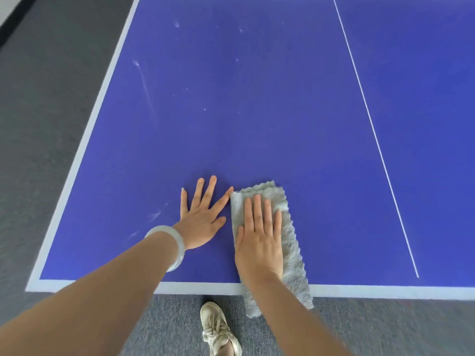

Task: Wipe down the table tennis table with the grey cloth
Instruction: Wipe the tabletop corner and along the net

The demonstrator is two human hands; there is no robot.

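Blue table [257, 111] bears grey cloth [294, 253] under flat right hand [259, 242].

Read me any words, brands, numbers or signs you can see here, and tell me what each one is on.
None: no text, number or logo can be read.
The blue table bears only white lines and pale smudges; the grey cloth, the pale bracelet and the beige shoe show no print.

Bright even light, blurred lower edges
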